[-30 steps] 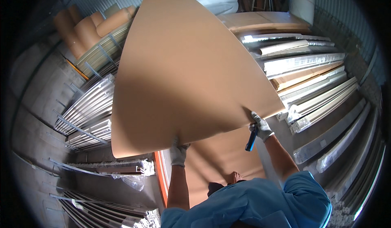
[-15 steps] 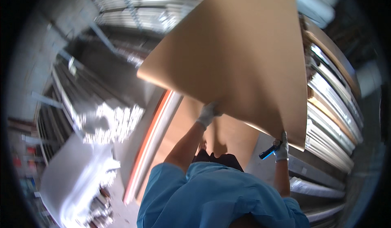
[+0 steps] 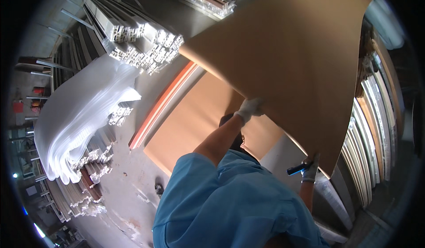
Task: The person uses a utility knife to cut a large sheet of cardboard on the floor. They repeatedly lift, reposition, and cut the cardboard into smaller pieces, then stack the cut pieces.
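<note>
A large brown cardboard sheet (image 3: 292,57) rises in front of me, its near edge curving between my hands. Gloved in white, my left hand (image 3: 250,108) is closed on that edge near its middle. My right hand (image 3: 311,169), also gloved, grips the sheet near its right corner. A short black stick-shaped tool with a blue part (image 3: 298,168) juts leftward from the right hand; its kind is unclear. Below the raised sheet, another brown sheet (image 3: 195,110) lies flat on the floor. Parts of the fingers are hidden behind the raised sheet.
Long orange and white strips (image 3: 164,101) lie left of the flat sheet. Bundled pale metal profiles (image 3: 146,37) stick out from racks at the upper left, with white foam sheeting (image 3: 84,110) draped below. More long profiles (image 3: 361,155) are stacked close on the right.
My view has swung so the surroundings shift, showing more floor at the lower left. Both hands still hold the raised sheet, now farther right in view.
</note>
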Demonstrator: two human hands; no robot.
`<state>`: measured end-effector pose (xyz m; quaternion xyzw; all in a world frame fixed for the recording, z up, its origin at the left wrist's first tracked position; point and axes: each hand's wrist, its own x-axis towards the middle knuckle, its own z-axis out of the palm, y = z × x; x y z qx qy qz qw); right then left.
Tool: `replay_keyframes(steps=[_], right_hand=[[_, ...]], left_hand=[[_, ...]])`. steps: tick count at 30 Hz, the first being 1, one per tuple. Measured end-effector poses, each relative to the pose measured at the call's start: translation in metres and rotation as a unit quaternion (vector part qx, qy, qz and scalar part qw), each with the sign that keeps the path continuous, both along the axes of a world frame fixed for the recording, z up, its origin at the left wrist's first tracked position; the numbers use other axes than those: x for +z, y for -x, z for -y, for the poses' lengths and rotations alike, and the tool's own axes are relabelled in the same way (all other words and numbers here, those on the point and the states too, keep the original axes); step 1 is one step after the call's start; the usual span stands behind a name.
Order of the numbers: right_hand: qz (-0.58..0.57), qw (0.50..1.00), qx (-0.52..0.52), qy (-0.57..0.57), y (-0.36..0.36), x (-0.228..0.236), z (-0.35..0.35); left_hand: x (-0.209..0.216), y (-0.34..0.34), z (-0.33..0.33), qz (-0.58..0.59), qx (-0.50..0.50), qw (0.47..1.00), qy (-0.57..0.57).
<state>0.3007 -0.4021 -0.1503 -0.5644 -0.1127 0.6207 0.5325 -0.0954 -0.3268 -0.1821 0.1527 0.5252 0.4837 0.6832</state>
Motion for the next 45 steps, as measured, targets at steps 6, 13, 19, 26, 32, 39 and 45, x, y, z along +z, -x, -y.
replay_keyframes(steps=[6, 13, 19, 26, 32, 39, 45], right_hand=[[0.05, 0.998, 0.012, 0.024, 0.036, -0.008, 0.115], [0.002, 0.993, -0.005, 0.115, 0.056, -0.037, 0.259], [-0.058, 0.982, -0.032, 0.18, 0.055, -0.048, 0.35], [-0.055, 0.985, 0.046, 0.158, 0.031, -0.088, 0.445], [-0.058, 0.978, 0.064, 0.188, 0.018, -0.091, 0.53], [-0.052, 0.977, -0.021, 0.208, 0.058, -0.08, 0.621], [-0.014, 0.981, -0.03, 0.19, 0.093, -0.112, 0.717]], left_hand=[[-0.022, 0.028, 0.119, -0.013, -0.017, 0.998, 0.06], [-0.068, 0.049, 0.277, 0.056, 0.061, 0.995, 0.054], [-0.074, 0.057, 0.392, 0.41, 0.233, 0.881, 0.038], [-0.087, 0.053, 0.507, 0.28, 0.129, 0.951, 0.004], [-0.085, 0.041, 0.597, 0.231, 0.086, 0.968, 0.046], [-0.076, 0.055, 0.684, 0.17, 0.114, 0.957, 0.206], [-0.112, 0.12, 0.757, 0.275, 0.191, 0.934, 0.127]])
